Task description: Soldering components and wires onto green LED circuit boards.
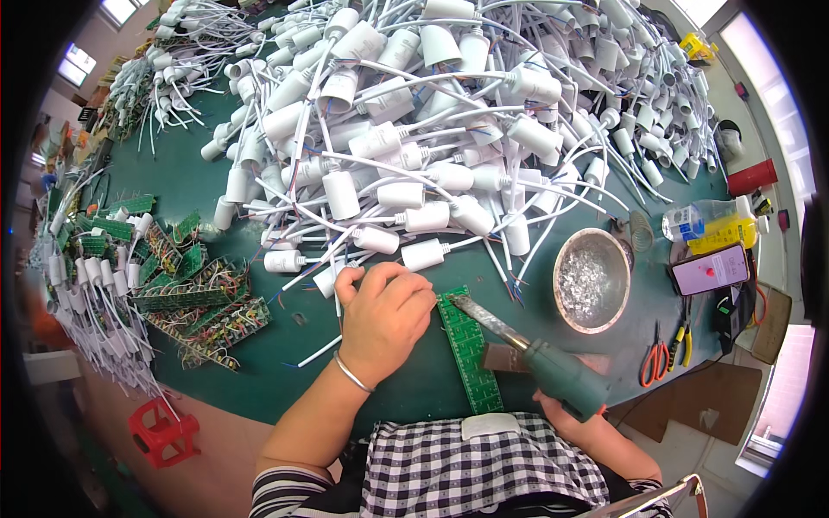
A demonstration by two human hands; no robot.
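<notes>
Green table [190,155] is curving across the room, a red stool [164,432] sitting below its left edge. Small green boards [203,293] are lying heaped at left. White cylinders with cables [341,194] are piling up beyond your hands, crowding the far side. Your left hand [384,319] is curling its fingers beside the pile; fingertips hidden, cannot tell whether they're gripping anything. Just right, the circuit-board strip [471,354] is lying flat, long axis running away from you, far end leaning left. Your soldering iron [535,356] is slanting up-left, its tip meeting the strip's far end, its shaft passing over a brown block [501,356]. Your right hand [566,421] is closing around the handle, partly hidden. Further right: bowl [617,276] holding silvery bits, red-handled cutters [654,358], phone [710,271].
</notes>
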